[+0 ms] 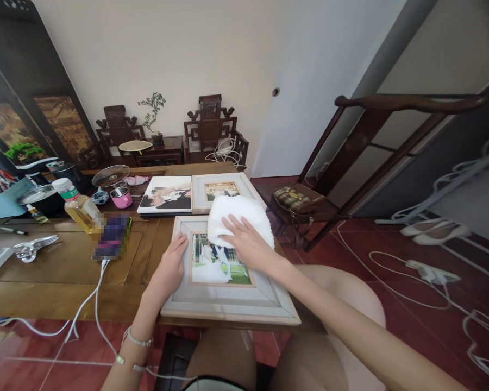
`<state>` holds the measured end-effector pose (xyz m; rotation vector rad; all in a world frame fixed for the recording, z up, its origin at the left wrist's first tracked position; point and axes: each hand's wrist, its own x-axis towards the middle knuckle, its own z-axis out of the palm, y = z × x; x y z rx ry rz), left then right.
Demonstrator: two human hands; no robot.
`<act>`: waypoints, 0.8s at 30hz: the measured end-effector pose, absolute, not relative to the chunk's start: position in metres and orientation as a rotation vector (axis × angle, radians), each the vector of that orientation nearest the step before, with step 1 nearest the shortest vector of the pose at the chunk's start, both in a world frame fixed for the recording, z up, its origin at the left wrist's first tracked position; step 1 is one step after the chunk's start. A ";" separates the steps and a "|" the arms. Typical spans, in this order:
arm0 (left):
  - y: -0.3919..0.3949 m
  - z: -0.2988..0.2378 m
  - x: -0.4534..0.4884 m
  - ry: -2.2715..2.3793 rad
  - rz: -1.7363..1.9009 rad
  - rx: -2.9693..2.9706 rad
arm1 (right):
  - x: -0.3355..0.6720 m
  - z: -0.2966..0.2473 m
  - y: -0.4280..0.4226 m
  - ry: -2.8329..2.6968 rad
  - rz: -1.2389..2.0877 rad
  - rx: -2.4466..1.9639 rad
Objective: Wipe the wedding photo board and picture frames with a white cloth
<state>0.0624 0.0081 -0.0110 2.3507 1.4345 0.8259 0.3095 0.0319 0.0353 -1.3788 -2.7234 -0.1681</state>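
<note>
A white picture frame [224, 301] with a wedding photo [220, 260] lies at the table's near edge in front of me. My left hand [173, 266] grips its left side, fingers over the rim. On its upper right part rests a folded white cloth [238, 214]. My right hand [244, 239] holds the cloth against the frame, fingers spread over it, and covers part of the photo. Just behind lie a second white picture frame [248, 187], partly under the cloth, and a photo album or print [167, 194] with a dark and white picture.
Left on the wooden table [146, 266] are a phone [113, 238] with white cables, a bottle of yellow liquid [79, 206], a pink cup [121, 197] and a glass lid [111, 175]. A wooden chair [326, 201] holding a plaid bag [295, 198] stands right. Cables and a power strip [432, 271] lie on the floor.
</note>
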 end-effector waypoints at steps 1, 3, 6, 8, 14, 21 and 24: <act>0.008 -0.012 0.062 1.429 0.847 2.353 | 0.308 0.036 0.024 -2.760 -0.139 -1.375; 0.009 -0.015 0.063 1.422 0.893 2.345 | 0.306 0.041 0.002 -2.818 -0.043 -1.372; 0.010 -0.018 0.063 1.421 0.936 2.326 | 0.307 0.059 -0.042 -2.899 0.211 -1.345; 0.010 -0.019 0.064 1.431 0.945 2.320 | 0.308 0.076 -0.070 -2.936 0.431 -1.306; 0.011 -0.018 0.064 1.429 0.919 2.342 | 0.301 0.094 -0.113 -2.916 0.829 -1.009; 0.008 -0.016 0.063 1.444 0.885 2.329 | 0.301 0.044 -0.043 -2.747 0.285 -1.219; 0.006 -0.015 0.063 1.446 0.858 2.328 | 0.306 0.037 0.007 -2.675 -0.013 -1.310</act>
